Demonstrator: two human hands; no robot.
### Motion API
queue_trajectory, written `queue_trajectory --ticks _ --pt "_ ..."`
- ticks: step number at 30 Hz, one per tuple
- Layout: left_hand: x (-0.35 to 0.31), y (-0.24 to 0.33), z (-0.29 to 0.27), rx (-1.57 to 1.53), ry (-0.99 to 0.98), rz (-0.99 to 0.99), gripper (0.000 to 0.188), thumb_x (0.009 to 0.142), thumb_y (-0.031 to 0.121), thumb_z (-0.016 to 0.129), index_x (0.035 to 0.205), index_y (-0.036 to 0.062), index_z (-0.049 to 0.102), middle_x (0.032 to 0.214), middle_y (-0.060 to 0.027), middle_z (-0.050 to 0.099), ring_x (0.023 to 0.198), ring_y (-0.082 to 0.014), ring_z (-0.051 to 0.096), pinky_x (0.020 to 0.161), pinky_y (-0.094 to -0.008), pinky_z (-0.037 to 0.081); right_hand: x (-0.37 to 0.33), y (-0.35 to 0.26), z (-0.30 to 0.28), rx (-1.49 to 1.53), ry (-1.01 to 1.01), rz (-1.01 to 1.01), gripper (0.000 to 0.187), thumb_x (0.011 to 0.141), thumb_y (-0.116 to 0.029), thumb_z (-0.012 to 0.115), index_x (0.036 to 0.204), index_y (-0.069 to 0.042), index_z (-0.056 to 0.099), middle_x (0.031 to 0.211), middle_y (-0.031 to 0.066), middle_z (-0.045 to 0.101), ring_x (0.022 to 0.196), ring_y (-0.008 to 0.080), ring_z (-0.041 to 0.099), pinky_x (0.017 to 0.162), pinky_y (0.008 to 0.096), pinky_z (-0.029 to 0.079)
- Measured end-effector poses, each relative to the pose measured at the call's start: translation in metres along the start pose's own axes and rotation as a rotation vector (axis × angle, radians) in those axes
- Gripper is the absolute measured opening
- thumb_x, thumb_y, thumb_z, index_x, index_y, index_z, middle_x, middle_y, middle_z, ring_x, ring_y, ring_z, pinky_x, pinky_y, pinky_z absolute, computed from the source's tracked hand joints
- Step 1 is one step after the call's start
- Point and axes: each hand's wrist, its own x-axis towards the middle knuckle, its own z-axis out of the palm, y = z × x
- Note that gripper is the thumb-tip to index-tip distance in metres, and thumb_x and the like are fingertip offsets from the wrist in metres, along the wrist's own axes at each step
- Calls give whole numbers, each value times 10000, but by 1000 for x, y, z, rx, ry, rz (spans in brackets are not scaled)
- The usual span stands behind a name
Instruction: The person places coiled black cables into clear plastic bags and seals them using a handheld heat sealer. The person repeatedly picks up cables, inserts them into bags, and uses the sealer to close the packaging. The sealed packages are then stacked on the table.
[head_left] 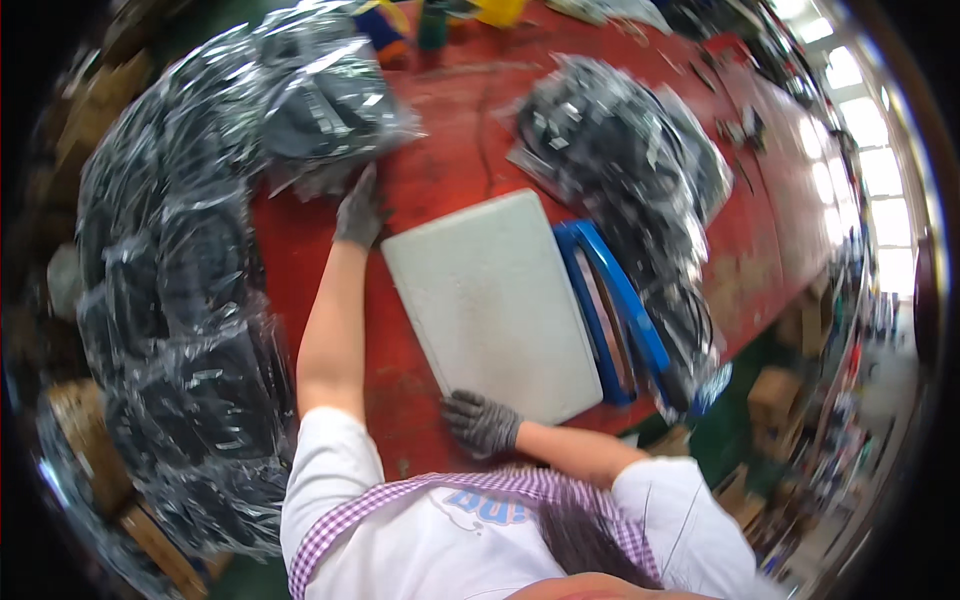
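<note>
My left hand [358,212], in a grey glove, reaches forward with its fingers stretched out. Its fingertips are at the near edge of a clear plastic bag [330,115] with dark grey contents, and I cannot tell whether they touch it. My right hand [480,422], gloved too, rests by the near left corner of a white board [485,300], fingers apart and holding nothing I can see. The board lies at a slant on the red table [450,120]. Against its right side stands a blue sealer-like device [625,310] with a long arm.
Clear-bagged dark goods [205,370] form a long curved row on the left. Another heap of bagged dark items [610,130] lies at the back right, trailing down behind the blue device. Cardboard boxes [780,400] stand beyond the table's right edge; small tools [740,130] lie far right.
</note>
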Motion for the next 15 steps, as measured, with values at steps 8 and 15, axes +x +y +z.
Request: queue_trajectory --ticks 8,15 --pt "-214 -68 60 1141 469 -350 727 624 305 704 1175 -36 376 1101 -181 485 1006 -264 473 857 -340 372 -15 -8 -6 -113 94 -18 310 629 -273 527 818 -33 580 998 153 530 1067 295 420 954 445 269" --pt "-251 -109 72 873 202 -168 603 647 155 694 1148 -14 402 965 -129 573 846 -212 550 729 -310 448 -119 -64 -174 305 574 295 204 690 -171 601 873 -84 574 893 85 556 870 241 532 763 347 423"
